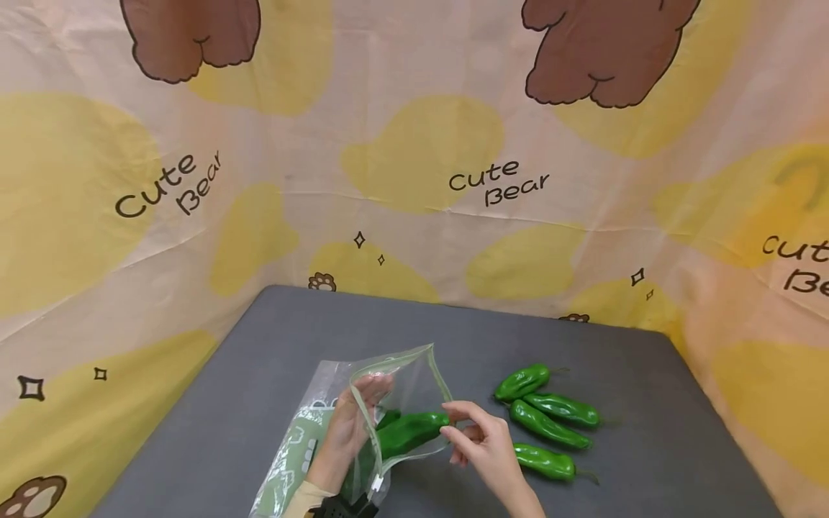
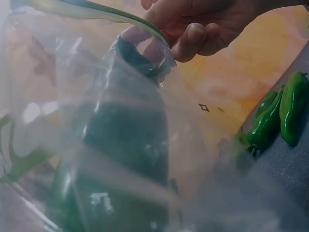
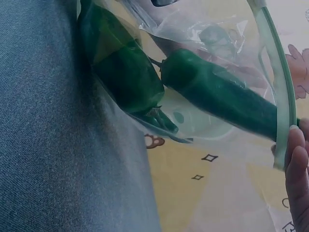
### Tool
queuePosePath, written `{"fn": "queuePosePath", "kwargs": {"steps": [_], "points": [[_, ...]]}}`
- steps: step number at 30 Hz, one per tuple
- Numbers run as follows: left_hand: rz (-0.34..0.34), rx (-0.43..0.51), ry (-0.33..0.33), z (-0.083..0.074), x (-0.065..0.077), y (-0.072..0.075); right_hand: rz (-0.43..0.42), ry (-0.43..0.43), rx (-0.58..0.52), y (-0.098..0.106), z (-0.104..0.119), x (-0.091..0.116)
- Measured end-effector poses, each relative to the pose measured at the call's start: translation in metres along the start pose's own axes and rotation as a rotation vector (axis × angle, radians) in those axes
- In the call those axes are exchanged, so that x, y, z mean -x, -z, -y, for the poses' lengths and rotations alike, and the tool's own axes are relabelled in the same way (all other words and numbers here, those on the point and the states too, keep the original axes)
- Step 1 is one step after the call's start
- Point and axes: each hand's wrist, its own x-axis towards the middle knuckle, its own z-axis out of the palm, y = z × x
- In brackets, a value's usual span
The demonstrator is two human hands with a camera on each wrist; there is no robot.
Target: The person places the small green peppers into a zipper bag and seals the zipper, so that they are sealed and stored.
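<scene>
A clear zip bag [image 1: 414,374] with a pale green zip edge stands gaping over the table. Inside lies a long green pepper [image 1: 411,435], and in the right wrist view another green pepper [image 3: 128,72] shows deeper in the bag. My right hand [image 1: 482,439] pinches the end of the long pepper at the bag's mouth, finger and thumb beside the zip edge [image 3: 285,87]. My left hand [image 1: 352,424] is seen through the clear film at the bag's left side, its fingers extended and touching the bag. Whether it is inside or behind the film is hard to tell.
Several green peppers [image 1: 550,424] lie on the grey table [image 1: 259,345] to the right of the bag. A green printed packet [image 1: 294,446] lies left of the left hand. Patterned cloth [image 1: 414,144] hangs around the table's back and sides.
</scene>
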Motion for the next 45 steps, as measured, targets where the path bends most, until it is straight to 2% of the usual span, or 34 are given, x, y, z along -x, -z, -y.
{"fn": "queuePosePath", "kwargs": {"steps": [7,12,16,19,23,30,37,45], "points": [[0.007,-0.007,0.007,-0.004,0.002,0.0,-0.057,0.156,0.249,-0.009,-0.024,0.004],[0.013,-0.009,0.014,0.0,0.002,-0.003,-0.064,0.21,0.311,-0.005,-0.035,0.006],[0.011,-0.014,-0.006,0.003,-0.001,-0.005,-0.057,0.261,0.371,-0.001,-0.036,0.003],[0.022,-0.012,-0.014,0.005,-0.003,-0.004,-0.042,0.28,0.368,0.0,-0.036,0.001],[0.029,-0.016,-0.013,0.007,-0.003,-0.002,0.0,0.237,0.322,-0.001,-0.032,0.002],[0.026,0.004,-0.015,0.009,-0.001,0.004,0.062,0.069,0.234,-0.006,-0.016,0.004],[0.01,-0.012,0.006,0.005,-0.002,-0.002,0.12,0.024,0.21,-0.007,0.017,0.001],[0.029,-0.004,-0.011,0.009,0.0,-0.002,0.149,0.006,0.19,-0.007,0.016,0.004]]}}
